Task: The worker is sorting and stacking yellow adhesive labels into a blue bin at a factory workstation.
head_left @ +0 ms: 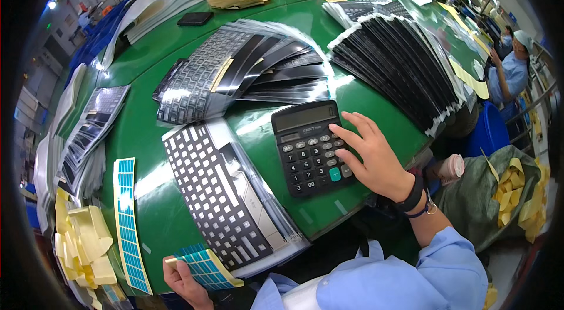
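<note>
My left hand (187, 284) pinches a sheet of blue stickers (207, 268) on yellowish backing at the table's near edge. The sheet partly overlaps the lower corner of a stack of black keyboard-patterned sheets (214, 192) with cut-out key shapes. To the right of that stack lies a black calculator (304, 132), tilted a little. Over its right-hand keys, my right hand (373, 160) reaches with fingers spread and nothing held; whether a fingertip presses a key I cannot tell. A long strip of blue stickers (130, 222) lies flat left of the stack.
Fanned keyboard sheets in clear film (205, 69) and a fan of black sheets (399, 63) cover the green table (155, 189) further back. Crumpled yellow backing paper (82, 239) piles up at left. Co-workers sit at the far side and far right. A dark phone-like object (195, 18) lies behind.
</note>
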`<state>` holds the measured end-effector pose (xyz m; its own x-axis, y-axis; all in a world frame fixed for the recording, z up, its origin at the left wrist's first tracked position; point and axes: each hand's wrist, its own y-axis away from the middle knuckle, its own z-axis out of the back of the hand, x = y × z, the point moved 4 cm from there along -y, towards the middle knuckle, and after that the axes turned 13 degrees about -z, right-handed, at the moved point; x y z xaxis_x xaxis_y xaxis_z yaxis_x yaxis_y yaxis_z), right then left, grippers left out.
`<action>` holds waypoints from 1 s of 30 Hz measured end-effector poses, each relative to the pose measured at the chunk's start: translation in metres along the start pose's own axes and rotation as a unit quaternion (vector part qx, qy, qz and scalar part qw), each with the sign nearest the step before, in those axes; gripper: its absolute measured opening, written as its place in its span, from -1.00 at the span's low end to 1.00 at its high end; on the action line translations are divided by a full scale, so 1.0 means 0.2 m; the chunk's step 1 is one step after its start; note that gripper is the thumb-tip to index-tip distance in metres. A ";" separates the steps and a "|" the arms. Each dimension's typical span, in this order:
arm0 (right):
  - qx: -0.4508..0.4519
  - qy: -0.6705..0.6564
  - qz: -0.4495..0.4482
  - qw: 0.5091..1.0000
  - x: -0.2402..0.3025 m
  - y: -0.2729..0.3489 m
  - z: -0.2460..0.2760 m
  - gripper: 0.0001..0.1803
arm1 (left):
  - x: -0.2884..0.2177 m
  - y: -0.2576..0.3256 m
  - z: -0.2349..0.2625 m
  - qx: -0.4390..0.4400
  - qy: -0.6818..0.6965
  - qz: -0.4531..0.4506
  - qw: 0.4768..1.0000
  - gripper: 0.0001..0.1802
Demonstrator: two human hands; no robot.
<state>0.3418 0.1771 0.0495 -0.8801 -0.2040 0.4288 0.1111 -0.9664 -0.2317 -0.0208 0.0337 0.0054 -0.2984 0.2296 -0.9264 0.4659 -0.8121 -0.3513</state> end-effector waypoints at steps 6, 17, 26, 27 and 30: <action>0.011 -0.059 0.025 0.998 0.09 -0.12 0.12 -0.59 | -0.05 -0.03 -0.02 0.014 -0.057 -0.002 0.998 -0.83; 0.196 -0.135 0.014 0.971 -0.08 -0.42 -0.06 -0.68 | -0.10 -0.03 0.00 0.049 -0.071 -0.001 0.996 -0.80; 0.252 -0.443 -0.192 0.839 -0.33 -0.51 0.12 -0.77 | -0.10 -0.07 0.00 0.044 -0.065 -0.028 0.997 -0.77; 0.251 -0.453 -0.165 0.839 -0.36 -0.55 0.17 -0.78 | -0.09 -0.09 -0.04 0.072 -0.062 -0.030 0.995 -0.77; 0.204 -0.520 -0.201 0.804 -0.39 -0.77 0.06 -0.75 | -0.11 -0.05 0.02 0.023 -0.057 0.006 0.998 -0.83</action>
<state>0.3993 0.3393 0.0629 -0.0429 0.3231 0.9454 0.2434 -0.9144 0.3236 -0.0214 0.0347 0.0292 -0.3876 0.1595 -0.9079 0.4320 -0.8386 -0.3317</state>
